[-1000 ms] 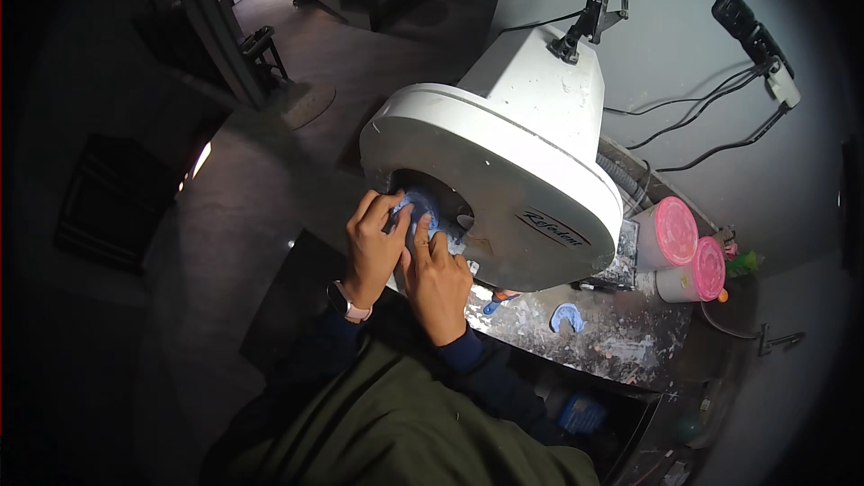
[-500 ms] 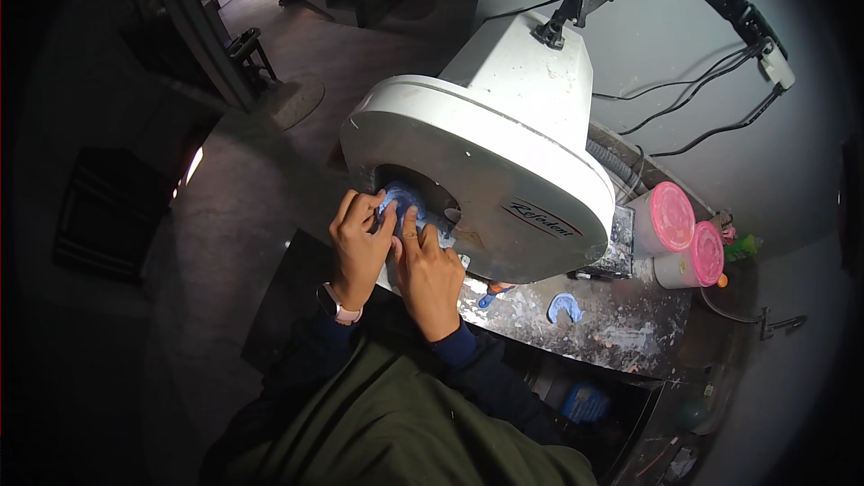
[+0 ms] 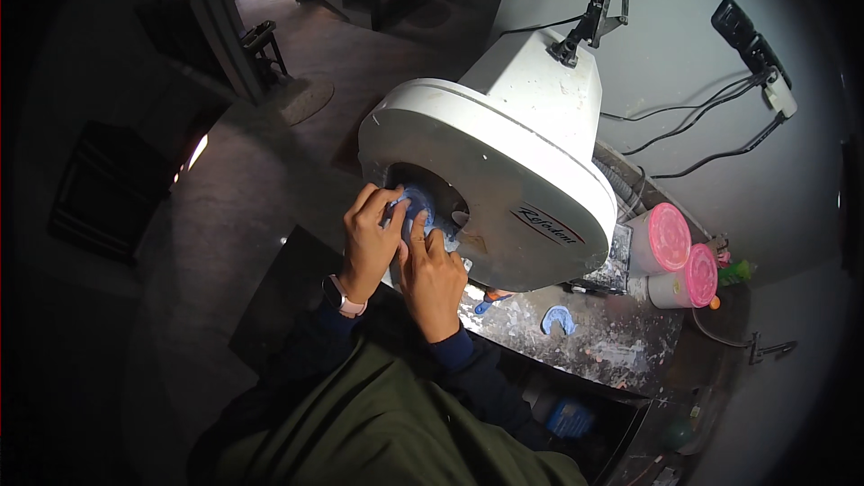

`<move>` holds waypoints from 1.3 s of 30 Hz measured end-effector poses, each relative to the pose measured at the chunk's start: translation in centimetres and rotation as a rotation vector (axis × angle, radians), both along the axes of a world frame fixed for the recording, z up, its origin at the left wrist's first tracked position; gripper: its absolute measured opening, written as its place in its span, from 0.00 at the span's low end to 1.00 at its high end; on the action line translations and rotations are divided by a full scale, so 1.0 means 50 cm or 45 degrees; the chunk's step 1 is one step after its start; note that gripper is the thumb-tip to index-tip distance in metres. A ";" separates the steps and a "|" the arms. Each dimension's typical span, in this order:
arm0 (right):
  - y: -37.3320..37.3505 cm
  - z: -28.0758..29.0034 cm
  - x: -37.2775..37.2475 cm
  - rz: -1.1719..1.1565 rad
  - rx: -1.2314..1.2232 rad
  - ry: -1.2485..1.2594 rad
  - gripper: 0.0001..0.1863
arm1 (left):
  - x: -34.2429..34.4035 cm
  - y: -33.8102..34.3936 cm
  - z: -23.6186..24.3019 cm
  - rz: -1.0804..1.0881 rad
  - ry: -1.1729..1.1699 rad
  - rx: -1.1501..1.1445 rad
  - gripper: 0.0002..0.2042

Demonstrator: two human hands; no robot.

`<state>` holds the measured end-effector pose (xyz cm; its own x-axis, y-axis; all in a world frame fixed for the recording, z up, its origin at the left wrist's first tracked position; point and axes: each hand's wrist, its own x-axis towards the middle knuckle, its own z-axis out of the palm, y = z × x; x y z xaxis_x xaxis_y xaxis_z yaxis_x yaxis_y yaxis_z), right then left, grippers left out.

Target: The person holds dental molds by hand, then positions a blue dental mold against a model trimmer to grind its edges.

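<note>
A blue dental cast [image 3: 418, 202] is held between my two hands at the dark round opening of a white model trimmer [image 3: 486, 180]. My left hand [image 3: 371, 238] is closed on the cast's left side, its fingertips on the upper edge. From the near side, my right hand [image 3: 432, 279] grips it with the fingers pressed to its front. The trimmer's wheel and the cast's far side are hidden. On the bench, right of my hands, lies a second blue, horseshoe-shaped dental cast [image 3: 559, 317]. A small blue and orange tool [image 3: 490, 301] lies under the trimmer's edge.
The bench top [image 3: 621, 346] is dark and spattered white. Two white tubs with pink lids [image 3: 670, 238] stand at its right end. Black cables [image 3: 711, 90] run along the wall to a socket. A black jointed arm [image 3: 594, 13] rises above the trimmer. A dark chair [image 3: 112, 193] stands at left.
The view has shifted slightly, so the trimmer sits a little lower and the bench things a little lower and left. Both hands keep their hold on the cast at the opening.
</note>
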<state>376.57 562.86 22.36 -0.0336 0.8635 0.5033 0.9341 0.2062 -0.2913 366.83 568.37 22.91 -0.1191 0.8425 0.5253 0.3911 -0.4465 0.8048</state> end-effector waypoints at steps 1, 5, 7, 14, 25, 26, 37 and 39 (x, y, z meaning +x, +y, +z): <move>-0.001 -0.004 -0.001 0.001 0.008 0.019 0.26 | -0.001 0.000 -0.003 -0.011 -0.007 -0.009 0.06; -0.007 -0.006 -0.008 -0.004 -0.029 -0.022 0.25 | -0.010 0.001 -0.013 -0.002 0.039 0.012 0.06; -0.007 -0.007 -0.010 -0.005 -0.007 0.027 0.26 | -0.013 0.001 -0.013 -0.006 0.073 0.006 0.06; -0.008 -0.011 -0.009 0.017 -0.002 -0.025 0.26 | -0.013 0.002 -0.026 0.026 0.068 0.042 0.06; -0.001 -0.018 0.004 0.013 -0.002 0.026 0.27 | 0.004 0.002 -0.012 0.021 0.064 -0.013 0.06; 0.000 -0.017 0.014 0.002 -0.003 0.029 0.27 | 0.016 0.002 -0.009 0.010 0.067 -0.014 0.06; 0.022 -0.006 0.178 -0.014 0.041 0.137 0.27 | 0.177 0.029 0.001 0.017 0.102 0.004 0.06; 0.017 -0.013 0.209 0.036 0.097 0.164 0.27 | 0.209 0.026 -0.008 0.028 -0.001 -0.075 0.05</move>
<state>387.03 563.72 21.72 0.0119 0.8221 0.5692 0.8837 0.2577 -0.3906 377.27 569.65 22.53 -0.1386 0.8693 0.4745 0.3997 -0.3893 0.8299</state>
